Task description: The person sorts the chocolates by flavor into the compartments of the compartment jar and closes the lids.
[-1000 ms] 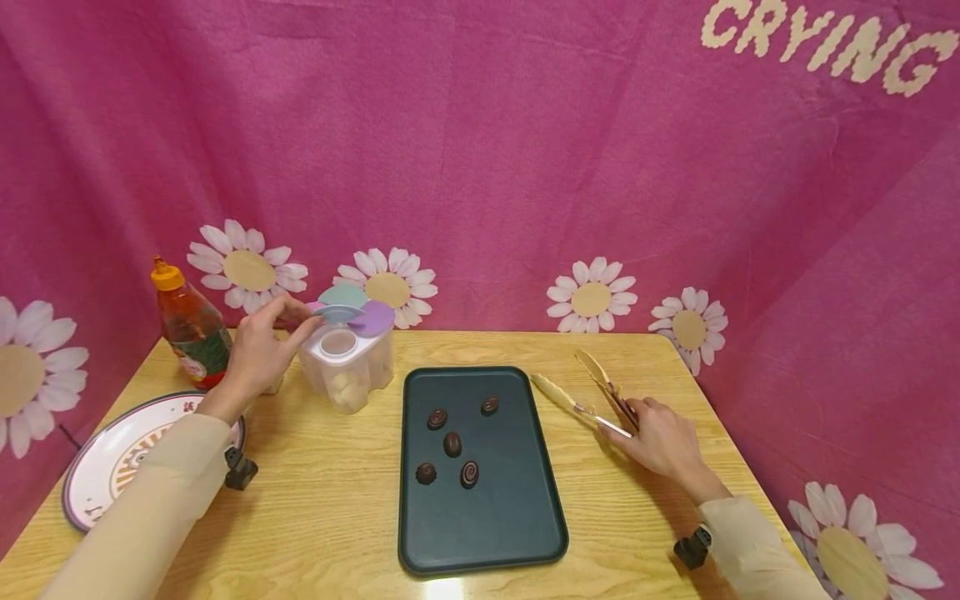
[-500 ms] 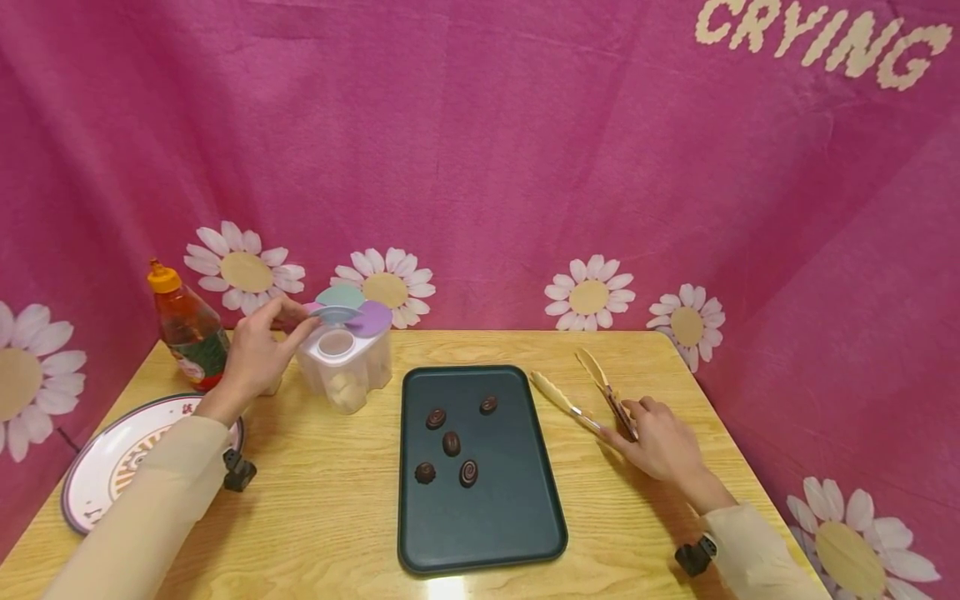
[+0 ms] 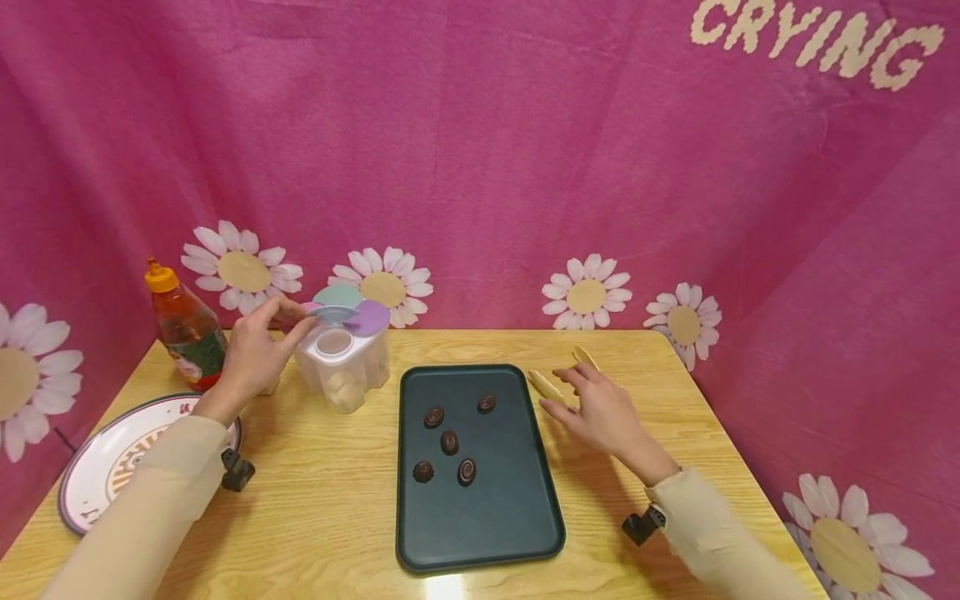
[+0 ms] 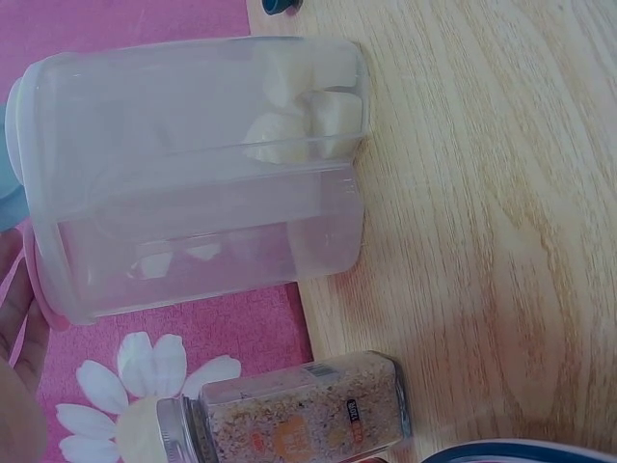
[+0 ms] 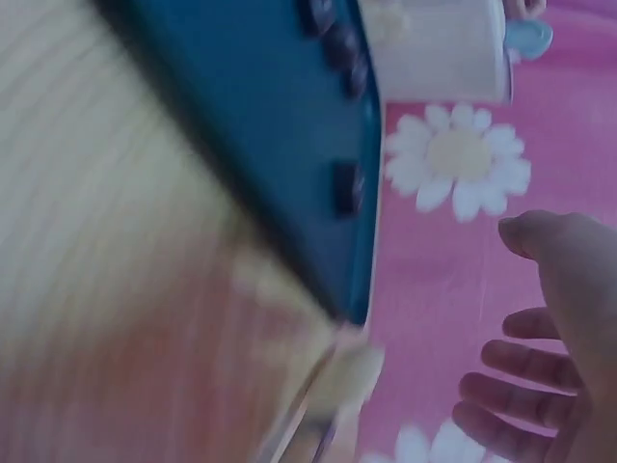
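Note:
My left hand pinches the raised light-blue flap lid of a clear plastic storage container. Below that flap shows a round opening, and several pale lumps lie at the container's bottom. My right hand hovers above a pair of tongs with its fingers loosely spread, holding nothing. It hides the tongs' handles in the head view; their pale tips stick out beyond the fingers. Between the hands lies a dark tray bearing several chocolates.
At the left, a white patterned plate lies partly under the left forearm. Behind it stands a red sauce bottle with a yellow cap. A seasoning jar stands beside the container. Pink cloth hangs around the wooden table.
My right hand has let go of the tongs and moved left and up, over them. My left hand has stayed at the container's flap. The tray and chocolates have not moved.

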`<action>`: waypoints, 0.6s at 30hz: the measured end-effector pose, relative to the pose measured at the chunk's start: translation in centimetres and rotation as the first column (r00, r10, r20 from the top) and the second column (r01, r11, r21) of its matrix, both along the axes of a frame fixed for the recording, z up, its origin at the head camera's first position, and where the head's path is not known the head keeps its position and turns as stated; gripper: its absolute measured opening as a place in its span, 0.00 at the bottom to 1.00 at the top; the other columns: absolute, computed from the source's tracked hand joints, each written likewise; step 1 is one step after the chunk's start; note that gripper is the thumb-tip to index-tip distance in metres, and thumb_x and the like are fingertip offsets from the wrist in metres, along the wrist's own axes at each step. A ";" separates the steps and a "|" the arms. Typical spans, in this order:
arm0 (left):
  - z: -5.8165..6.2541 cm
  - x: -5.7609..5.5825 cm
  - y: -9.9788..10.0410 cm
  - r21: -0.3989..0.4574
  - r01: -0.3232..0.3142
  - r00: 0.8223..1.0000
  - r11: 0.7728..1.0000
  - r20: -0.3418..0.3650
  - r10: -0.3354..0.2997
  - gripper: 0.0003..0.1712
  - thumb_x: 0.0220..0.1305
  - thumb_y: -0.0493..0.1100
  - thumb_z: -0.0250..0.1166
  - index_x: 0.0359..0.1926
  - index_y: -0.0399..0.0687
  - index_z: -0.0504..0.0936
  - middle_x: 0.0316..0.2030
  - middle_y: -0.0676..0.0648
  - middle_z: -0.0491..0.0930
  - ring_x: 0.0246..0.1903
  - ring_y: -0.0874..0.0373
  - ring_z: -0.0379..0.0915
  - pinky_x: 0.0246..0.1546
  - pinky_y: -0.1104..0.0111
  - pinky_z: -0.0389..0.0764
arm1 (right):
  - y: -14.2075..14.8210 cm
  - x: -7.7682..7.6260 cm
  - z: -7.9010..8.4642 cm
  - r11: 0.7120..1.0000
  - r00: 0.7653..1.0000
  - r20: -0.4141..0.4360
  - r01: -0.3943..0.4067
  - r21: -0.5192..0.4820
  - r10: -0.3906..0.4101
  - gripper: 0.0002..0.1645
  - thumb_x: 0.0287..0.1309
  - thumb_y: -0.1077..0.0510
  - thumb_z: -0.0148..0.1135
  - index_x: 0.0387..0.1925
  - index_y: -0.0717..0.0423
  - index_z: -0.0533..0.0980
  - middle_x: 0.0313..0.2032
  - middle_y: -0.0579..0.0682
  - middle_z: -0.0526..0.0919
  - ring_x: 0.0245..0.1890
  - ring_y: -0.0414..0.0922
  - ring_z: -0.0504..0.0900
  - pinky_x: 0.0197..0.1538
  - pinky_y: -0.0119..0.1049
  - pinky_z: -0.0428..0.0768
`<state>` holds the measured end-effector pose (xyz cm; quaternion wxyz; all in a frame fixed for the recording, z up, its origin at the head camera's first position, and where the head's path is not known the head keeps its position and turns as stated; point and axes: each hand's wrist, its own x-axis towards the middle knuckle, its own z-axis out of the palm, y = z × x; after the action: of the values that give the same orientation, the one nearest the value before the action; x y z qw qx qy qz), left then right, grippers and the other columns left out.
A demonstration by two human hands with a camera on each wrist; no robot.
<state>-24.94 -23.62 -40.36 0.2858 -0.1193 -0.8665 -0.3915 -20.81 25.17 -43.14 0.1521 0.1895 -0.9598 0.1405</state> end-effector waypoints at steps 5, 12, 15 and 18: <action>-0.1 -0.1 -0.1 0.002 0.001 1.000 1.000 -0.020 -0.001 0.11 0.66 0.37 0.74 0.45 0.37 0.82 0.40 0.37 0.89 0.37 0.88 0.67 0.43 0.89 0.69 | -4.4 -1.1 1.0 0.989 0.991 -0.054 -0.125 -0.082 0.120 0.30 0.62 0.42 0.74 0.57 0.57 0.84 0.46 0.53 0.86 0.40 0.49 0.87 0.37 0.42 0.84; -0.2 0.0 -0.1 -0.002 0.003 1.000 1.000 -0.010 -0.003 0.12 0.66 0.37 0.74 0.46 0.37 0.82 0.41 0.37 0.89 0.37 0.87 0.67 0.43 0.90 0.69 | -10.5 -3.0 1.8 0.941 0.960 -0.085 -0.279 -0.194 0.267 0.26 0.64 0.46 0.73 0.58 0.55 0.83 0.48 0.53 0.88 0.44 0.49 0.88 0.44 0.44 0.87; -0.2 0.0 -0.1 -0.005 0.002 1.000 1.000 -0.010 -0.002 0.12 0.66 0.37 0.74 0.46 0.37 0.82 0.41 0.37 0.89 0.37 0.86 0.67 0.44 0.90 0.69 | -13.0 -4.0 2.1 0.902 0.941 -0.072 -0.337 -0.271 0.330 0.25 0.64 0.49 0.73 0.58 0.56 0.83 0.50 0.54 0.88 0.47 0.51 0.88 0.50 0.48 0.89; -0.2 0.0 -0.2 -0.008 -0.002 1.000 1.000 -0.007 0.002 0.12 0.67 0.38 0.74 0.46 0.37 0.82 0.41 0.37 0.89 0.37 0.84 0.68 0.44 0.89 0.70 | -15.4 -4.8 2.5 0.858 0.919 -0.066 -0.386 -0.338 0.388 0.24 0.66 0.51 0.72 0.58 0.57 0.82 0.50 0.55 0.87 0.50 0.51 0.88 0.53 0.49 0.88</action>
<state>-24.94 -23.78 -40.56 0.2888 -0.1209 -0.8673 -0.3870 -25.61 9.73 -40.69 0.1493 0.3485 -0.8629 0.3342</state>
